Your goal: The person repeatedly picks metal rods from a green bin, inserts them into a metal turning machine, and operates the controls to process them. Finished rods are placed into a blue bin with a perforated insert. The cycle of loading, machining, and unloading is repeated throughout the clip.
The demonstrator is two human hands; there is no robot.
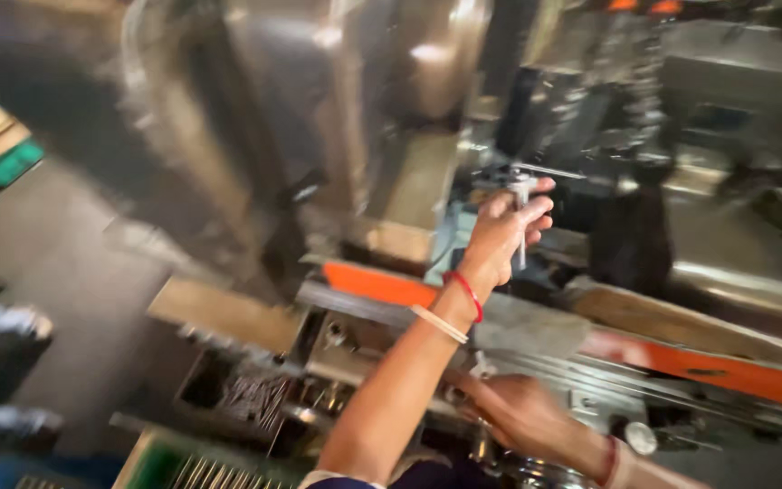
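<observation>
Left hand (502, 234) raised, closed round small metal rod (522, 217) at press machine (319, 136); right hand (522, 412) low on metal fixture (355, 349), grip unclear.

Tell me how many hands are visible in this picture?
2. The left hand is raised and grips a thin metal tool at the machine. The right hand is lower, near the bottom edge.

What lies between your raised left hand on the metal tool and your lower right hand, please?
In the head view, the orange machine rail and a grey metal ledge cross between the left hand, gripping a metal tool, and the right hand.
</observation>
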